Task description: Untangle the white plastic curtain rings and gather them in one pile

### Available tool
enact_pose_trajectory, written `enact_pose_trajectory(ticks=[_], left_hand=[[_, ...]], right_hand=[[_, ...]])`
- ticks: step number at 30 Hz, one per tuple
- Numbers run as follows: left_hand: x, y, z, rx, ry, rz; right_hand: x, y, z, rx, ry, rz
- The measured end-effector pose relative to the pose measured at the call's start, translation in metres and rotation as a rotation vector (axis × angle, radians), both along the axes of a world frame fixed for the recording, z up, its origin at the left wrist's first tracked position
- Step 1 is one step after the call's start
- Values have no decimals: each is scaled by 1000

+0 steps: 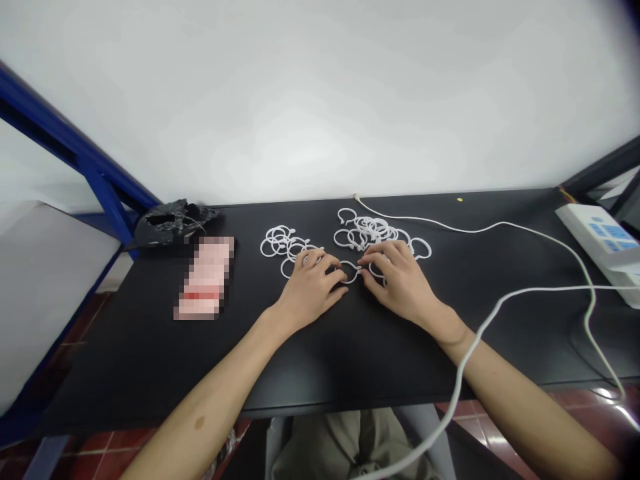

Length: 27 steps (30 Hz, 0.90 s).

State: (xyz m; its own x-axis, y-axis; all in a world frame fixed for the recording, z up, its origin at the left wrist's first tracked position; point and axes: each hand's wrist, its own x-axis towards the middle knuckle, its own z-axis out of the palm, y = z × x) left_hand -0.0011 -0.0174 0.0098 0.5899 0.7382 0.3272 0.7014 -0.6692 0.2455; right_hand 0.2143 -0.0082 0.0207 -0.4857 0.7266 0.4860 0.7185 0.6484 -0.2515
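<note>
A single white plastic curtain ring [358, 269] lies between my two hands, low over the black table. My left hand [313, 283] has its curled thumb and fingers on the left side of this ring. At the ring's right side, where its knobbed ends meet, my right hand [397, 277] pinches it with thumb and forefinger. Behind my left hand is a small loose pile of white curtain rings [287, 244], partly covered by the fingers. A larger tangled heap of white curtain rings [373, 230] lies just beyond my right hand, some of it hidden by that hand.
A black plastic bag [173, 223] and a blurred pink item [207, 277] lie on the black table [300, 373] to the left. A white cable [493, 313] passes over my right forearm. At the far right stands a white and blue box [600, 233]. A white wall [300, 100] rises behind.
</note>
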Motion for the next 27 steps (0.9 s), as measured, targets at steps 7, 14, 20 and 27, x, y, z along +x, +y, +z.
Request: enact_pose_trajectory(ticks=[7,14,20,27], left_hand=[[1,1,0,97,-89,-14],[0,2,1,171,-180,-3],[1,2,1,110,-182,-34],[1,2,2,81,-190,-65]], right_hand=[[3,1,-2,-92,38,25],[4,-1,2,-231,246,16],[2,-3,3,-272,291,17],[2,-3,5,-248,284,26]])
